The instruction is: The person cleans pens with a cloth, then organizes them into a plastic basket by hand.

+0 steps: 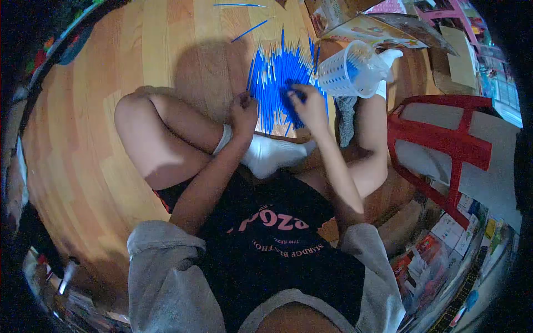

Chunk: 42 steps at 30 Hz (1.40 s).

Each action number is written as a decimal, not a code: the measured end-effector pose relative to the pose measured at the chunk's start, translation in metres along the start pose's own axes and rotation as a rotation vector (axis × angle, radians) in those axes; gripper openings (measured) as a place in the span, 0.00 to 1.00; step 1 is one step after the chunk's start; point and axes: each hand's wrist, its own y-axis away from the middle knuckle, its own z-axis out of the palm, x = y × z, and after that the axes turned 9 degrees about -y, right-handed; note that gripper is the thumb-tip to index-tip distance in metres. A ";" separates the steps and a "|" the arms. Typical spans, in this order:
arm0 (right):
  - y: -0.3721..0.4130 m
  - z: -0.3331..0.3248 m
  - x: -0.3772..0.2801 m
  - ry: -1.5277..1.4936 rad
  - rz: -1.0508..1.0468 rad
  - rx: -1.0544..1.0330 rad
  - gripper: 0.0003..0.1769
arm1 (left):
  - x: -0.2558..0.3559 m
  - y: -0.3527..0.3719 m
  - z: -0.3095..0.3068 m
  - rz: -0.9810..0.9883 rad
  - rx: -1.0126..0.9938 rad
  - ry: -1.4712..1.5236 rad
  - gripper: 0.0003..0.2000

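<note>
A loose pile of thin blue sticks with pale tips (280, 69), like pen refills, lies on the wooden floor in front of my crossed legs. At the pile's left edge is my left hand (243, 111), its fingers curled together; whatever they may hold is too small to make out. My right hand (312, 105) reaches over the right part of the pile. Its thumb and forefinger are apart, just above the sticks, and the other fingers are partly hidden. Beyond it, a clear plastic basket with holes (341, 69) leans by my right foot, with some blue showing inside.
Two stray blue sticks (250, 31) lie farther out on the floor. An open cardboard box (366, 30) stands at the top right. On the right are a red frame (438, 139) and bagged clutter (425, 266). My socked foot (272, 155) borders the pile's near side.
</note>
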 end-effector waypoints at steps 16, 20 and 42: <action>0.023 0.055 0.004 0.055 0.109 0.063 0.23 | -0.010 -0.005 0.003 0.193 -0.071 -0.206 0.16; 0.026 0.059 0.001 0.024 0.118 0.072 0.22 | -0.005 -0.003 0.002 0.165 -0.165 -0.046 0.13; 0.041 0.065 -0.003 -0.182 0.089 0.005 0.13 | -0.037 -0.012 0.010 0.115 -0.251 0.015 0.18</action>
